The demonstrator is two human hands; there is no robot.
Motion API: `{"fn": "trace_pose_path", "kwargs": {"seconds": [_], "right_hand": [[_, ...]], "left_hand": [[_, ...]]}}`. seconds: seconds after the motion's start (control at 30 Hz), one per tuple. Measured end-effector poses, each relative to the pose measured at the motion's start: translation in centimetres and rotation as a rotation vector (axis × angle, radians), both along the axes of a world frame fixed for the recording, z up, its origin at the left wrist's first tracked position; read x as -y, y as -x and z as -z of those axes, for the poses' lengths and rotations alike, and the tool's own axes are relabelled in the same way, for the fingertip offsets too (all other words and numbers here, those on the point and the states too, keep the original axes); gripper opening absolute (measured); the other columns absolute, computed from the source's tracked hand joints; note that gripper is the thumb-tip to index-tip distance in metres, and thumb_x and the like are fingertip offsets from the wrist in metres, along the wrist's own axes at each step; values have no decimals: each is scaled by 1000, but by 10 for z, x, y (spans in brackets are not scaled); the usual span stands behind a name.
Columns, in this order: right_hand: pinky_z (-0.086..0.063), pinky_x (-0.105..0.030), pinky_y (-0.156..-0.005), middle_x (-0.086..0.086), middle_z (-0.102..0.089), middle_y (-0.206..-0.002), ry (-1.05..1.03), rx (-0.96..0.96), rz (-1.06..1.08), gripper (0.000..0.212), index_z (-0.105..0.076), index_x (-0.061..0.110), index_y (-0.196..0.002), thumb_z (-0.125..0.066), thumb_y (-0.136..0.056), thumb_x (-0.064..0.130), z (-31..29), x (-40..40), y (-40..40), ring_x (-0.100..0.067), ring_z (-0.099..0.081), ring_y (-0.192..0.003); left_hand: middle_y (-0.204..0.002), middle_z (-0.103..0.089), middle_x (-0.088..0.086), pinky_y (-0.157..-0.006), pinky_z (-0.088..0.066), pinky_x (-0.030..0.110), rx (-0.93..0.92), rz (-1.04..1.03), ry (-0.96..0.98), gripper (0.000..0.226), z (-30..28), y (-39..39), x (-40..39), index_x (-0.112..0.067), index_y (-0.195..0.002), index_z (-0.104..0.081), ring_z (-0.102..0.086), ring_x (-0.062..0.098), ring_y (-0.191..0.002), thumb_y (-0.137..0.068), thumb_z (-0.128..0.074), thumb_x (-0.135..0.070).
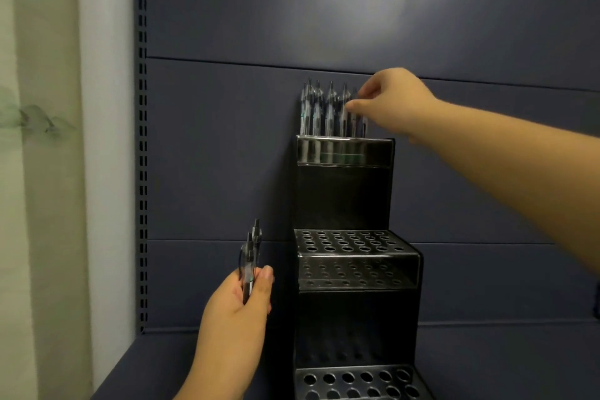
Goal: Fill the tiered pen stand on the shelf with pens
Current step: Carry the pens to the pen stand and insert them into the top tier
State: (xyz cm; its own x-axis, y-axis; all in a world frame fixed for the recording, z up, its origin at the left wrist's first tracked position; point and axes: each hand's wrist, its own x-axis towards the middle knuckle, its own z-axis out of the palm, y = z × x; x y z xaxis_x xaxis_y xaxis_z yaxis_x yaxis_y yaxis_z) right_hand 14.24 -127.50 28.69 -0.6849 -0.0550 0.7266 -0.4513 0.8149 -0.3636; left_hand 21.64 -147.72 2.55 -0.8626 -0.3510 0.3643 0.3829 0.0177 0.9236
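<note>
**Head view: pens going into the top tier**

From the head camera we look at a black tiered pen stand (344,198) standing on a dark blue shelf (506,364), close against the shelf's blue back panel (259,10). We can count three tiers, each a perforated plate of round holes behind a clear front strip. The top tier (344,151) carries a cluster of clear-barrelled pens (324,110) standing upright towards its left side; its right end has none showing. The middle tier (354,245) and the bottom tier (360,381) show only open holes.

Our right hand (389,97) reaches in from the right at the height of the top tier, thumb and fingers pinching the upper part of the rightmost pen in that cluster. The spot is blurred, so we cannot tell how deep this pen sits in its hole.

Our left hand (240,299) is lower, to the left of the stand and apart from it, fingers curled round a small bundle of spare pens (250,256) held upright, tips above the thumb.

A slotted metal upright (142,140) borders the panel on the left, with a pale curtain (39,172) beyond it. We can read no brand, label or writing on the pens or the stand.
</note>
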Motion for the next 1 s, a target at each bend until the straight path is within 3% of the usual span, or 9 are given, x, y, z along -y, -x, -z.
{"fn": "trace_pose_path", "kwargs": {"seconds": [0.1,0.17,0.37,0.43,0.57,0.73,0.83,0.9,1.0], "right_hand": [[-40,-20,-60,10,-61,-85,-41,-184,-49,13,-61,24,-98,-67,-95,35,27,9,-23,-6,-57,-74],[-45,-21,-65,12,-62,-81,-131,-241,-138,9,-64,29,-88,-67,-92,36,56,19,-43,-3,-56,-72],[-55,-28,-70,8,-66,-75,-479,-7,-331,40,-76,28,-79,-59,-90,63,115,56,-86,-4,-62,-71],[-51,-35,-78,8,-62,-77,-605,-83,-302,47,-75,29,-76,-53,-90,68,121,67,-88,-7,-60,-74],[-45,-39,-79,8,-55,-73,-744,-222,-249,55,-62,24,-66,-46,-94,69,134,83,-89,-13,-54,-69],[-42,-35,-72,4,-58,-65,-586,-138,-321,53,-58,22,-61,-53,-95,61,138,89,-82,-13,-54,-62],[-44,-31,-59,4,-57,-62,-372,-60,-386,48,-61,19,-65,-59,-94,57,129,85,-88,-9,-55,-59],[-46,-30,-56,5,-56,-61,-152,25,-468,43,-62,16,-72,-59,-97,52,116,78,-89,-7,-54,-56],[-47,-26,-52,0,-70,-78,110,91,-597,28,-62,19,-84,-55,-102,38,92,64,-80,-2,-59,-55]], "left_hand": [[-52,-50,-13,-53,-35,32,16,-7,-13,18,-2,-2,0,-33,-78,-67,-45,10,-54,-94,-62,-39],[-53,-46,-10,-55,-37,35,16,-12,7,20,-4,-5,-1,-37,-76,-65,-45,13,-55,-95,-59,-36],[-68,-55,-2,-60,-46,44,-56,-75,109,13,-15,-14,-5,-42,-86,-56,-54,19,-61,-96,-54,-33],[-77,-59,-1,-60,-48,34,-70,-97,168,11,-18,-19,-7,-39,-92,-50,-58,15,-64,-98,-53,-31],[-98,-57,-6,-60,-45,7,-144,-83,264,21,-22,-28,-12,-26,-103,-43,-58,-14,-77,-99,-55,-9],[-101,-57,-10,-58,-45,3,-134,-74,238,30,-25,-30,-12,-35,-100,-39,-56,-22,-80,-99,-56,-10],[-92,-59,-5,-54,-44,19,-83,-96,212,16,-26,-28,-10,-33,-97,-43,-62,2,-74,-100,-54,-22],[-84,-58,4,-56,-39,30,-48,-122,216,10,-21,-23,-8,-30,-95,-45,-55,15,-67,-101,-52,-26],[-77,-54,7,-60,-46,39,-34,-124,196,9,-12,-12,-6,-29,-95,-47,-51,20,-64,-101,-52,-24]]}}
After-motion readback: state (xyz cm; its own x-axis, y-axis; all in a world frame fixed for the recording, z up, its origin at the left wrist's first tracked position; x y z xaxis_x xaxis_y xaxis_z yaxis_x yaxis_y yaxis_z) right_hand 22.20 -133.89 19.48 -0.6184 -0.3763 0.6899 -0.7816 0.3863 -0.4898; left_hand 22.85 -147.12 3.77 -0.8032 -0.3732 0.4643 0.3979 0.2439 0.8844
